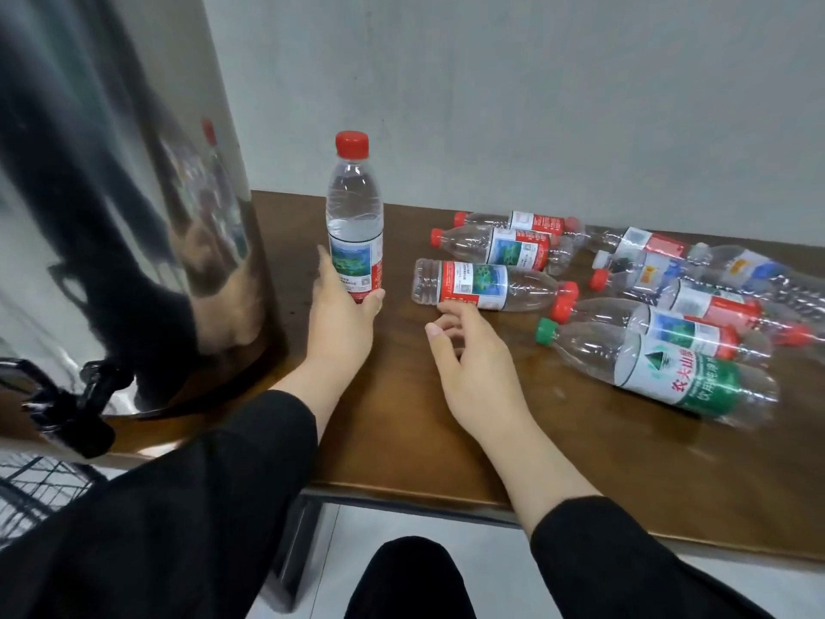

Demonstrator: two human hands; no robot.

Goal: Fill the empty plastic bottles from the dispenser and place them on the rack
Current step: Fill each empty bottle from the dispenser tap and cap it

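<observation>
Left hand at centre frame, curled round the base of an upright filled bottle, thumb on the right of the label, fingers behind. Right hand just right of it, holding nothing, fingers loosely spread and hovering above the worktop; fingertips close to, perhaps brushing, the nearest lying bottle. Black sleeves on both forearms.

Upright bottle: clear ribbed plastic, round red screw cap, glossy blue, white and red label, water visible up into the shoulder; standing on the worktop beside the dispenser. Nearest lying bottle: same clear plastic, empty, on its side, red cap pointing right, ridged base pointing left towards the left hand.

Further right, a loose cluster of empty bottles on their sides, thin crinkled transparent walls, mostly red caps and red labels; one with green cap and green label nearest the lower right. Some touching or overlapping.

Dispenser filling the left of the frame: tall polished steel cylinder, mirror-bright, reflecting bottle and hand. Black tap at lower left.

Worktop: smooth dark brown wood grain, slightly glossy. Plain pale wall across the top.
</observation>
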